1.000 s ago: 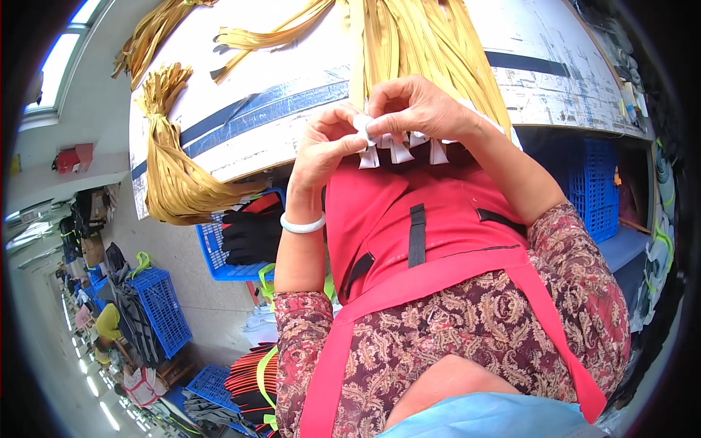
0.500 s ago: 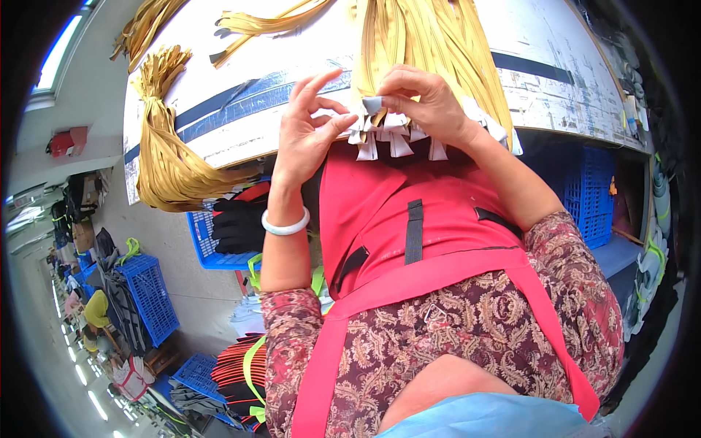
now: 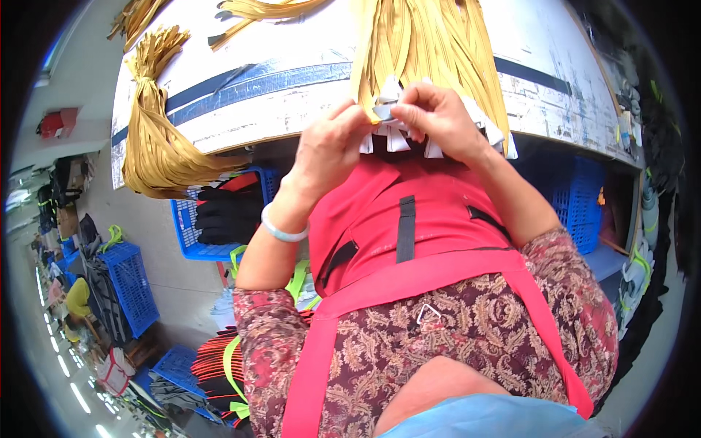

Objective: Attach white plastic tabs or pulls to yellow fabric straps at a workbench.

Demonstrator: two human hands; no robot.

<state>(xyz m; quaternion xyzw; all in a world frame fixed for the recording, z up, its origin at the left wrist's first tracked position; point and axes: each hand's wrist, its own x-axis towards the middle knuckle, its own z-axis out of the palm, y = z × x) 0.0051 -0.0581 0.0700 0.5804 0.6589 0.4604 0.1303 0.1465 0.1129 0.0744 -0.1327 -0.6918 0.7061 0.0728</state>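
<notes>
Long gold zipper strips (image 3: 409, 51) lie in a thick bundle across the table, their near ends carrying white fabric tabs (image 3: 395, 139) that hang at the table edge. Both hands meet over these ends. My left hand (image 3: 332, 142) is closed, thumb and fingertips pinching the end of one strip. My right hand (image 3: 442, 120) pinches the small grey-white tab (image 3: 382, 112) on that same end, its other fingers curled. The fingers partly hide the held end.
The white table (image 3: 292, 102) has a worn surface with dark blue bands. A tied gold bundle (image 3: 150, 139) droops over its left edge. Below stands a blue basket (image 3: 212, 250) with dark cloth pieces. Another blue crate (image 3: 580, 212) sits under the table at right.
My left hand, earlier apart with fingers spread, has closed onto the strip's end beside my right hand. My right hand keeps its pinch, slightly lower. The whole view has shifted a little.
</notes>
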